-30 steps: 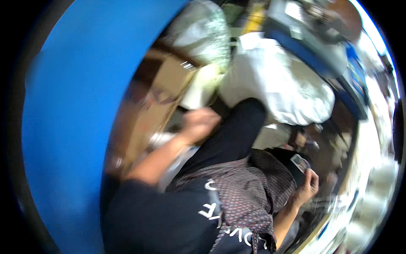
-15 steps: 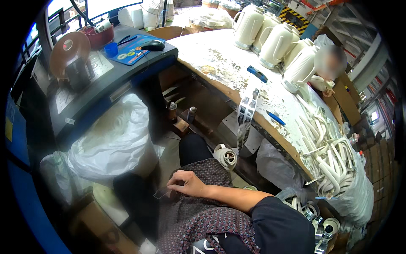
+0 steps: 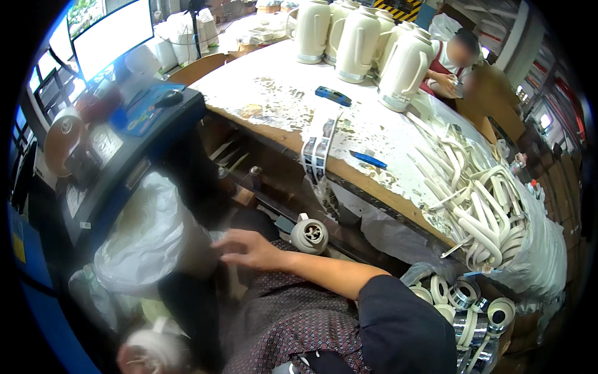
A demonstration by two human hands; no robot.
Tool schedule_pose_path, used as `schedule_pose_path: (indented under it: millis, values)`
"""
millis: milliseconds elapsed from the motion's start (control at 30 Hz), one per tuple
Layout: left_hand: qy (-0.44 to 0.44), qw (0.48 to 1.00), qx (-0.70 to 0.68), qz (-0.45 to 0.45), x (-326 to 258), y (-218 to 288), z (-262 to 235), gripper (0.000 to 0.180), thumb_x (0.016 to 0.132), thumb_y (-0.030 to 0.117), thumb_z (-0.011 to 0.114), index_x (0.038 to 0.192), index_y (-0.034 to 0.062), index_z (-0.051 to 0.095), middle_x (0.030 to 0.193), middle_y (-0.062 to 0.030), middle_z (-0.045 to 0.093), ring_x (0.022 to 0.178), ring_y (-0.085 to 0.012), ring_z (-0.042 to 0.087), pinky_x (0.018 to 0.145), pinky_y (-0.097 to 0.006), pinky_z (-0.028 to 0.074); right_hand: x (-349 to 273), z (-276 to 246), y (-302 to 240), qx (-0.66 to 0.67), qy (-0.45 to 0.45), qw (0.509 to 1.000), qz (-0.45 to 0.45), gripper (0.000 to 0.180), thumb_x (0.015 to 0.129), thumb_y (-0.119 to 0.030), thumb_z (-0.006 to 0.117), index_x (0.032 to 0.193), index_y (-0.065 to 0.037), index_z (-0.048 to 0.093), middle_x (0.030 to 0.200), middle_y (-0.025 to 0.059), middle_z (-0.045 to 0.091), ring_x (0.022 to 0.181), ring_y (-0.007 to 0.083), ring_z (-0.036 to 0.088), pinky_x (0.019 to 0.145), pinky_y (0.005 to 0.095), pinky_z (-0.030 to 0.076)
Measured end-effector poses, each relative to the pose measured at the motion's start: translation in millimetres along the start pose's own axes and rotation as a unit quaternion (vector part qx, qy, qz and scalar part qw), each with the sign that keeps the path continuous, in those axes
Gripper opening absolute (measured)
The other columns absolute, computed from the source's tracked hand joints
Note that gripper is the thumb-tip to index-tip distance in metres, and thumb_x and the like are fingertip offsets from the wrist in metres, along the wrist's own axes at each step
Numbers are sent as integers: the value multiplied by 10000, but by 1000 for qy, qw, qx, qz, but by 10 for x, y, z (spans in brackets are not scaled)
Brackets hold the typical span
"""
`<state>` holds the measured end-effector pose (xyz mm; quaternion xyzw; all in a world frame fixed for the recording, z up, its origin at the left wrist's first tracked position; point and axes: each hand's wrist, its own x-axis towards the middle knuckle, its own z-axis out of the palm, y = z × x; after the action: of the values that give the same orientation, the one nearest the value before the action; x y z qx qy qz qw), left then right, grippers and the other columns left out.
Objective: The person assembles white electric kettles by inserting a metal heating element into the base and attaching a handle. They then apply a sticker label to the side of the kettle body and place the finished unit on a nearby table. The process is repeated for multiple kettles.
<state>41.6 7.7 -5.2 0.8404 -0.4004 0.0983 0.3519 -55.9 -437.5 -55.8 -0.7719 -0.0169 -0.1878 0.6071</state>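
My right hand [image 3: 244, 250] is over my lap beside the white plastic bag, its fingers stretched to the left and slightly blurred; I see nothing in them. At the lower left edge, a cream flask top [image 3: 159, 349] is smeared by motion. My left hand [image 3: 129, 360] shows as a blurred skin-toned patch against it and seems to grip it; the fingers are hardly distinct. Another cream flask top [image 3: 309, 235], its open underside showing inner parts, rests just beyond my right forearm, below the table edge.
The white bag [image 3: 140, 234] bulges at left, below a dark desk [image 3: 140, 168]. Cream flasks [image 3: 358, 47], a blue cutter [image 3: 367, 159], a label strip [image 3: 317, 149] and heaped cream handles [image 3: 479, 212] occupy the worn table [image 3: 274, 93]. Ring parts [image 3: 464, 293] fill a container at right. A co-worker [image 3: 445, 68] sits beyond.
My view has shifted. The clear piece that was in my right hand no longer shows, and its fingers have straightened. A cream flask top has come into view at the lower left.
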Motion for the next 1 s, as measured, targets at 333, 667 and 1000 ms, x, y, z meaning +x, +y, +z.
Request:
schedule_pose_path:
  millis: [333,667,1000]
  values:
    - [-148,975,-165,37,2381,550,158,214,899,147,580,1032,-14,627,1062,-106,590,911,-177,570,794,-286,482,135,416,-746,278,-35,944,-176,1301,734,-548,775,1516,-108,-167,1432,204,394,1291,307,442,1107,449,294]
    - [-116,884,-397,-216,2544,-747,2014,308,965,250,523,1121,-7,585,1048,-122,633,915,-203,621,789,-324,521,118,680,-67,1,107,965,-238,879,805,-97,683,1523,-79,175,1548,181,242,1277,363,447,1057,434,379]
    - [171,959,-178,-138,1738,-384,1767,234,952,210,604,1045,-4,621,987,-78,653,906,-151,602,825,-276,474,-130,-176,-236,-153,253,950,-103,159,773,-31,748,909,-54,669,918,53,636,840,161,593,742,279,479]
